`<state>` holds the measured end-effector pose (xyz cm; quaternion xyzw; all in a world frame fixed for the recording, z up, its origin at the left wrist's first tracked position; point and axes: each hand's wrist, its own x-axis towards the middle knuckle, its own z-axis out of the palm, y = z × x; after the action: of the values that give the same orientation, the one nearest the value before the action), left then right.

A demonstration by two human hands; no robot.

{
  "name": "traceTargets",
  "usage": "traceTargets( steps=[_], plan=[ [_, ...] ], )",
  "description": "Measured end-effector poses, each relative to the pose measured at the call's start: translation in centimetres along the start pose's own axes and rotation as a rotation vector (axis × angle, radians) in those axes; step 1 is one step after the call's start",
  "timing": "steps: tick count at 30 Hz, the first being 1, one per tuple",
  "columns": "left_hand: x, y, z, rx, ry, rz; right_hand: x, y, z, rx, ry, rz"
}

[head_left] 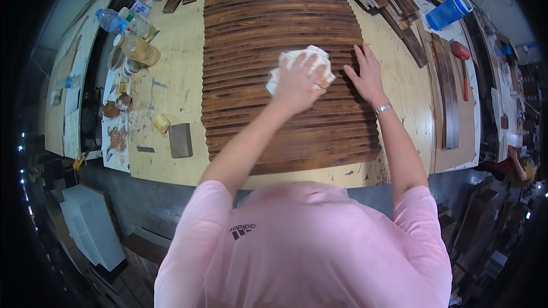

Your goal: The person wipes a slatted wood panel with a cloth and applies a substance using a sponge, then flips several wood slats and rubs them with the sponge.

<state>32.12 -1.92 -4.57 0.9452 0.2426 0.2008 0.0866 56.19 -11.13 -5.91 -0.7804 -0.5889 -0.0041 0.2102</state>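
Note:
A dark brown ribbed wooden panel [251, 137] lies flat on the pale table, its grooves running left to right. Near its middle, my left hand [297, 85] presses a crumpled white cloth [275, 80] with brownish stains against the ribs. The fingers spread over the top of the cloth, which bunches out around them. At the panel's right edge rests my right hand [368, 78], fingers apart and holding nothing, with a metal band at the wrist.
Bottles [140, 50] and small stained pots [123, 101] line the table's left side. A grey block [181, 140] and a yellowish sponge-like lump [161, 124] lie nearer me. Right are wood strips [448, 97], a red-headed hammer [460, 51] and a blue bottle [448, 12]. Dark offcuts lie behind.

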Motion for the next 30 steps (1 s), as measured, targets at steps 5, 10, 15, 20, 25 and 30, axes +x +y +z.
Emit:
traceTargets(
  steps=[5,10,15,20,25,30],
  plan=[
    [-3.3,-5.9,-2.8,-0.109,-0.045,-0.022,4.3,-1.1,2.5,-0.261,-0.082,0.106],
    [-10.3,-19.2,-6.5,-0.422,0.54,-0.821,4.0,-2.1,2.4,-0.273,-0.098,0.116],
    [5.2,-13.2,0.3,0.021,0.019,-0.464,4.4,-2.2,2.1,-0.286,-0.115,0.117],
    [15.2,-0.2,5.9,-0.316,0.079,0.0,4.9,-1.6,1.9,-0.395,-0.25,0.125],
    [10.8,-8.4,2.0,-0.129,-0.117,0.016,4.7,-1.6,1.9,-0.304,-0.139,0.146],
    [1.6,-20.5,-7.6,0.151,-0.094,-0.216,4.6,-2.1,2.1,-0.307,-0.14,0.154]
  ],
)
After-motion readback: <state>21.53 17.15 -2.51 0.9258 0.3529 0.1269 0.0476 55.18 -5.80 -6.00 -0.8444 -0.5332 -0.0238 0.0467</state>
